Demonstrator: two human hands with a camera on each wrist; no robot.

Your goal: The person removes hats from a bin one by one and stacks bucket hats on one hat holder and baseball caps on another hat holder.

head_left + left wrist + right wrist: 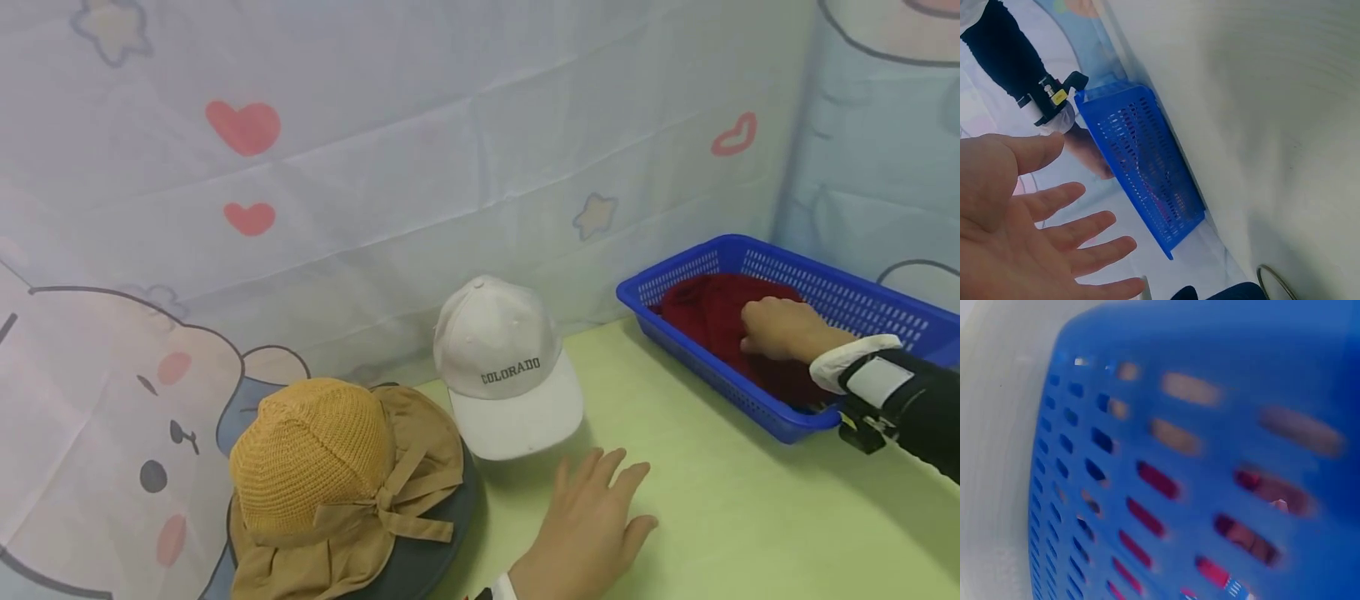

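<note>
Hands work over a green table. At right of the head view, the right hand (780, 329) grips a dark red hat (712, 312) lying inside a blue basket (720, 379); soft and light, it likely gathers best by bunched fabric. Left hand (592, 521) rests flat, released. Only the right wrist view shows red through the basket's slots.

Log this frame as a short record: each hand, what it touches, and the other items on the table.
right hand: fingers curled on the dark red cloth inside the blue basket
left hand: flat, fingers spread, on or just over the green table; holds nothing
white cap: reads COLORADO, just beyond the left hand
yellow sun hat: far left, on a dark round base
</note>
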